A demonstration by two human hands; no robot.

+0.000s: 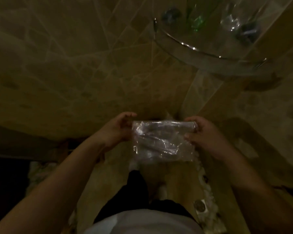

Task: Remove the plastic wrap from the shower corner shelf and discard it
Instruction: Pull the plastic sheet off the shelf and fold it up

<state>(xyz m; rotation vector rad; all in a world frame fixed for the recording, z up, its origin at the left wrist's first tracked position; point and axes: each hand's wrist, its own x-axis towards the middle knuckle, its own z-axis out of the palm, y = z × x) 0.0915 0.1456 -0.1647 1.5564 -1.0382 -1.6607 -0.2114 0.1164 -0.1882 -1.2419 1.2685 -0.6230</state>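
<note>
Clearly, in the head view, the plastic wrap (161, 141) is already off the shower corner shelf (208, 53) and hangs between the two hands, low in the picture and well apart from the shelf, which sits in the tiled corner at the upper right. The left hand (118, 128) pinches the left top edge of the wrap, and the right hand (205, 132) grasps the right top edge, where the film looks rolled or bunched into a small tube. The fingers (190, 128) of the right hand are curled closed around this part; the fingers of the left hand are also bent onto the film, though the dim light hides the exact contact.

The wrap is a thin clear sheet, creased and shiny, and it sags freely below the hands. I judge it very light, soft and without any stiffness, so it will fold or flutter with small air movement and may cling to skin. It is not fragile in a way that matters, because it goes to waste. A good hold is at the bunched upper edge, then crumpling it into one palm. On the shelf some dark and green shapes show, too blurred to name. No bin is visible.
</note>
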